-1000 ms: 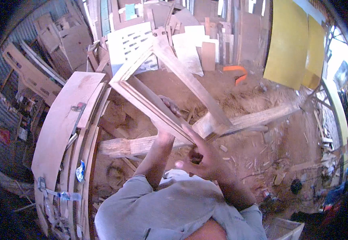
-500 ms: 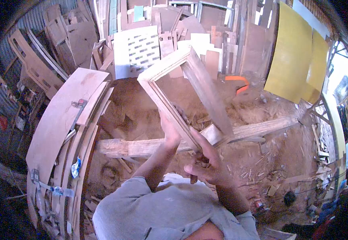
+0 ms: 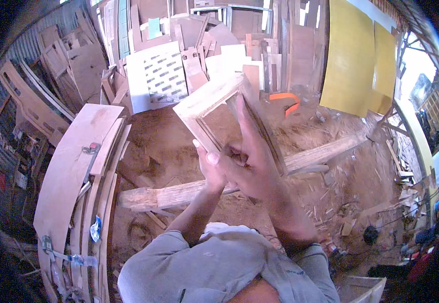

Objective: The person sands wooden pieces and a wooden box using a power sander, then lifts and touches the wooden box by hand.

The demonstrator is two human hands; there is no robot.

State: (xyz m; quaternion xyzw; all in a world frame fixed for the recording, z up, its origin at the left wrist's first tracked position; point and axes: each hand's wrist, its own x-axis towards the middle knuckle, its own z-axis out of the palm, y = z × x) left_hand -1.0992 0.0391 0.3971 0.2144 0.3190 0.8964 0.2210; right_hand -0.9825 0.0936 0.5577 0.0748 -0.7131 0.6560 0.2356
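Observation:
A rectangular wooden frame [image 3: 211, 99] is held up in front of me, tilted, its far corner pointing away. My left hand [image 3: 213, 170] grips its near left side, with the thumb along the wood. My right hand [image 3: 244, 156] lies over the frame's opening, one finger stretched toward the far corner and touching the inner edge of the right side. The other fingers are curled; whether they hold anything cannot be made out. Beneath the frame a long rough timber beam [image 3: 325, 151] runs across, and my hands hide part of it.
At left, stacked boards [image 3: 73, 171] carry a clamp [image 3: 90, 148], a blue-white wrapper [image 3: 95, 229] and a plastic bottle [image 3: 83, 260]. Behind are a slotted white panel [image 3: 153, 76], an orange curved object [image 3: 292, 103] and yellow sheets [image 3: 350, 60]. Wood scraps litter the dirt floor.
My right hand has moved from the frame's near corner up over its opening, with a finger reaching to the far corner. The frame has turned and tilted. My left hand still grips it.

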